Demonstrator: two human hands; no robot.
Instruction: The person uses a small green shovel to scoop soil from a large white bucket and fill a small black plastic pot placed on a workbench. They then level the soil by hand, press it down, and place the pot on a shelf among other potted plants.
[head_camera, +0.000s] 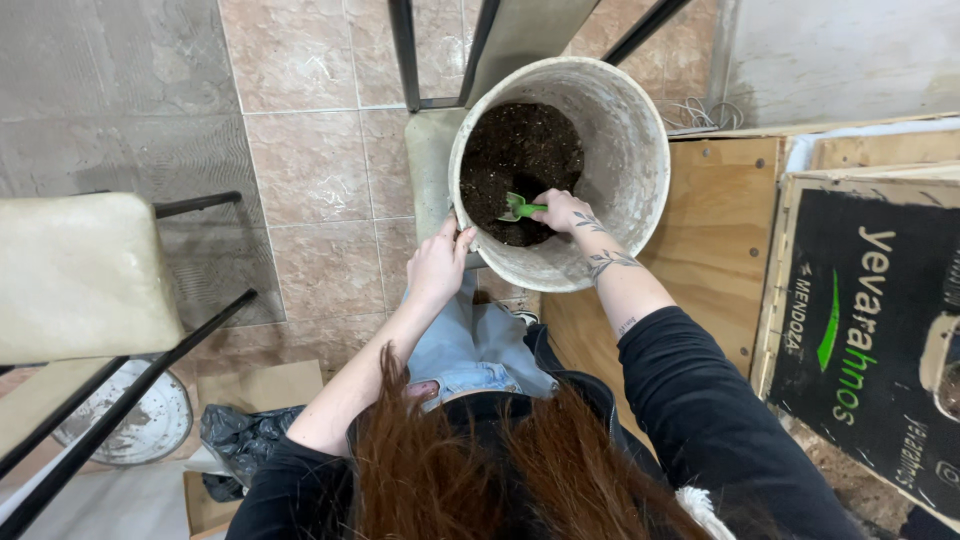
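Observation:
A large white bucket (625, 150) stands tilted on a chair seat and holds dark soil (520, 150) in its bottom. My right hand (565, 212) reaches inside the bucket and grips a small green trowel (518, 208), whose blade lies in the soil. My left hand (438, 265) clasps the bucket's near left rim with its fingers curled over the edge.
A cream padded chair (80, 275) with black metal legs stands at the left. A wooden crate (720, 230) and a black printed panel (870, 340) lie at the right. A black bag (245, 440), cardboard and a dirty round lid (140, 420) rest on the tiled floor.

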